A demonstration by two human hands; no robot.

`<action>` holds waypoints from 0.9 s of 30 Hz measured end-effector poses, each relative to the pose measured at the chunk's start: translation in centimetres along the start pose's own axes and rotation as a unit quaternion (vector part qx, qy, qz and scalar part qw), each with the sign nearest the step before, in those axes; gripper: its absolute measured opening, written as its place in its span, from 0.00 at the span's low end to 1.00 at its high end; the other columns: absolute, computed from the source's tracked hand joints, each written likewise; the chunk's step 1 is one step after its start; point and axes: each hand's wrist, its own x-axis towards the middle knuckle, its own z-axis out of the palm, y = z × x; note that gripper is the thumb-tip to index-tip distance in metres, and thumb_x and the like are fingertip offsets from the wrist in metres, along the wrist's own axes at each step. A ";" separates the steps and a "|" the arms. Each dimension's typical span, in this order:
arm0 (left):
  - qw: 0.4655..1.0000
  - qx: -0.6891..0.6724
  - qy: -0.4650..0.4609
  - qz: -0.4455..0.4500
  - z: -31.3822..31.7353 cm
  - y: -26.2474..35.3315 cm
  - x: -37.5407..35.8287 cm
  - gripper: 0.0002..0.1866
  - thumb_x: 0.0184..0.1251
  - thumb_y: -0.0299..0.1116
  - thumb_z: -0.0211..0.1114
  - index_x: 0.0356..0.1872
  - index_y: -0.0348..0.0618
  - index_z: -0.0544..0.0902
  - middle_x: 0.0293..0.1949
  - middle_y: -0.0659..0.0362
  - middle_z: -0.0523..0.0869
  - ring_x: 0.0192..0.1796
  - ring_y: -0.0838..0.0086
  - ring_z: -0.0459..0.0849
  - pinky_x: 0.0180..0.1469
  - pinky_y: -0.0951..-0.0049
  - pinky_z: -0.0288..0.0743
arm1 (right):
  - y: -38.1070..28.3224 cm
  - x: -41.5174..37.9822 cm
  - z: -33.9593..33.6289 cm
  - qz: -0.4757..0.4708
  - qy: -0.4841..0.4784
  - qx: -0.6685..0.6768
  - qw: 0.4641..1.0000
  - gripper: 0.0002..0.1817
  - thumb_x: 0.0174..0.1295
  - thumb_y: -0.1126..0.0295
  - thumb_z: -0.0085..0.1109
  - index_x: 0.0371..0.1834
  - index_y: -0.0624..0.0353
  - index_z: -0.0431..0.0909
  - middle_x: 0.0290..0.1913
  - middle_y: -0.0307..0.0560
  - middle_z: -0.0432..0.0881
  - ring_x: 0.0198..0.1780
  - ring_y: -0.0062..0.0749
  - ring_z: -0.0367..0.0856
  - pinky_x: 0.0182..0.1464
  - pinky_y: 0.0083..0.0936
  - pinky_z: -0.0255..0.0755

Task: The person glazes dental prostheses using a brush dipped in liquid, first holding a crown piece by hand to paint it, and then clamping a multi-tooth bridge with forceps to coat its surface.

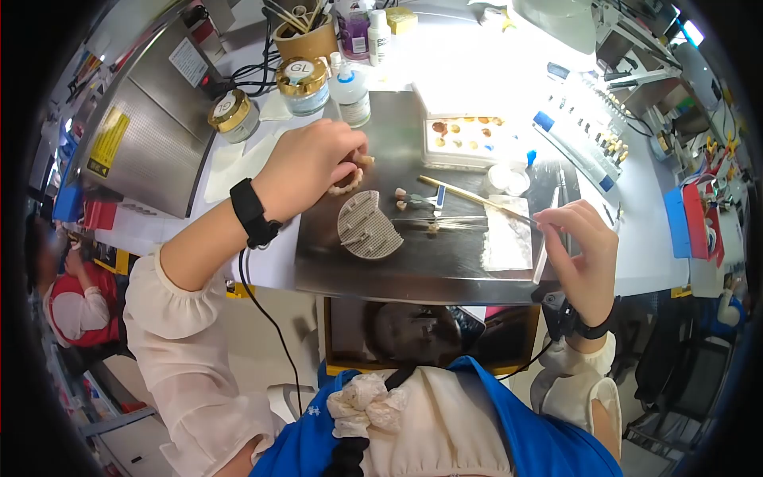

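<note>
My left hand (314, 163) is closed, with thumb and fingers pinched at a curved row of artificial teeth (347, 186); part of the row is hidden behind the fingers. Just below it lies a round honeycomb firing tray (367, 226) with a notch in its edge. My right hand (584, 242) pinches the right end of a thin wooden-handled brush (469, 195), whose pale handle points left over the dark metal work plate (421, 274). Under the brush rests a white tissue (509, 240). Small tooth pieces on thin pins (409, 199) lie between the hands.
A paint palette (469, 153) with brown spots stands beyond the brush, near small white cups (509, 181). Gold-lidded jars (303, 87), a dropper bottle (351, 99) and a brush holder (308, 41) line the back. A tooth shade rack (580, 143) is right; a metal machine (147, 119) left.
</note>
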 end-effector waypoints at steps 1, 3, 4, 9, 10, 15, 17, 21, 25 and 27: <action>1.000 0.005 -0.018 -0.022 0.2 0.0 0.2 0.07 0.54 0.28 0.64 0.35 0.45 0.77 0.33 0.59 0.80 0.40 0.62 0.79 0.40 0.65 0.73 | 0.2 -0.1 0.0 0.001 0.002 -0.002 1.000 0.07 0.50 0.82 0.58 0.33 0.63 0.79 0.27 0.46 0.79 0.30 0.33 0.75 0.32 0.23 0.68; 0.998 0.009 -0.036 -0.043 0.4 0.0 0.4 0.07 0.54 0.28 0.63 0.34 0.45 0.77 0.33 0.59 0.80 0.40 0.62 0.79 0.39 0.65 0.73 | 0.6 -0.1 0.0 0.005 0.002 0.006 1.000 0.07 0.50 0.82 0.58 0.32 0.63 0.79 0.27 0.46 0.78 0.30 0.33 0.74 0.32 0.23 0.68; 0.999 0.008 -0.024 -0.039 0.4 0.0 0.4 0.06 0.54 0.28 0.63 0.34 0.45 0.77 0.32 0.59 0.80 0.39 0.62 0.79 0.38 0.65 0.73 | 0.7 -0.1 0.0 0.005 0.002 0.005 1.000 0.07 0.50 0.82 0.58 0.32 0.63 0.79 0.27 0.46 0.78 0.30 0.33 0.74 0.32 0.23 0.68; 0.999 -0.010 -0.007 -0.043 0.7 -0.1 0.5 0.04 0.56 0.27 0.61 0.33 0.42 0.77 0.31 0.57 0.80 0.37 0.61 0.79 0.38 0.66 0.72 | 1.0 -0.3 0.2 0.002 0.007 0.010 1.000 0.07 0.50 0.82 0.58 0.32 0.64 0.79 0.27 0.46 0.78 0.30 0.34 0.74 0.32 0.24 0.67; 0.998 -0.045 -0.006 -0.054 0.7 -0.1 0.5 0.04 0.56 0.26 0.61 0.32 0.41 0.76 0.30 0.56 0.80 0.35 0.62 0.79 0.37 0.68 0.72 | 1.0 -0.3 0.2 0.004 0.008 0.010 1.000 0.07 0.50 0.82 0.58 0.32 0.64 0.79 0.27 0.46 0.78 0.30 0.34 0.74 0.32 0.24 0.67; 0.988 -0.127 0.044 -0.078 -1.1 0.8 0.1 0.05 0.56 0.22 0.59 0.34 0.38 0.77 0.29 0.59 0.79 0.31 0.75 0.79 0.35 0.77 0.71 | 1.9 -0.4 0.0 0.005 -0.001 -0.022 1.000 0.06 0.51 0.79 0.58 0.33 0.63 0.78 0.28 0.48 0.78 0.31 0.39 0.73 0.34 0.27 0.68; 0.981 -0.146 0.099 -0.083 -2.4 2.5 -0.7 0.05 0.56 0.21 0.58 0.34 0.39 0.77 0.29 0.62 0.79 0.32 0.80 0.78 0.35 0.79 0.71 | 2.0 -0.3 -0.4 0.021 -0.024 -0.040 0.999 0.05 0.52 0.78 0.58 0.33 0.63 0.78 0.29 0.48 0.78 0.33 0.40 0.74 0.37 0.29 0.69; 0.897 -0.430 -0.025 -0.099 -2.6 7.3 -3.6 0.07 0.56 0.19 0.59 0.36 0.38 0.78 0.31 0.64 0.79 0.36 0.84 0.78 0.41 0.83 0.72 | 3.0 -0.1 0.2 0.001 -0.084 -0.090 0.992 0.05 0.53 0.75 0.59 0.33 0.61 0.79 0.28 0.47 0.77 0.36 0.40 0.75 0.38 0.30 0.70; 0.867 -0.483 -0.124 -0.025 0.2 11.2 -4.8 0.08 0.51 0.16 0.64 0.33 0.37 0.80 0.32 0.58 0.82 0.36 0.76 0.82 0.41 0.80 0.76 | 3.3 0.4 0.9 -0.003 -0.121 -0.085 0.989 0.04 0.53 0.73 0.60 0.31 0.61 0.78 0.27 0.47 0.76 0.36 0.40 0.75 0.39 0.31 0.70; 0.870 -0.484 -0.097 -0.012 2.1 12.3 -5.1 0.08 0.50 0.16 0.64 0.32 0.37 0.80 0.32 0.57 0.82 0.35 0.76 0.83 0.41 0.80 0.77 | 3.3 0.8 1.2 -0.004 -0.122 -0.081 0.989 0.04 0.53 0.73 0.60 0.30 0.61 0.77 0.27 0.46 0.76 0.35 0.40 0.75 0.39 0.31 0.70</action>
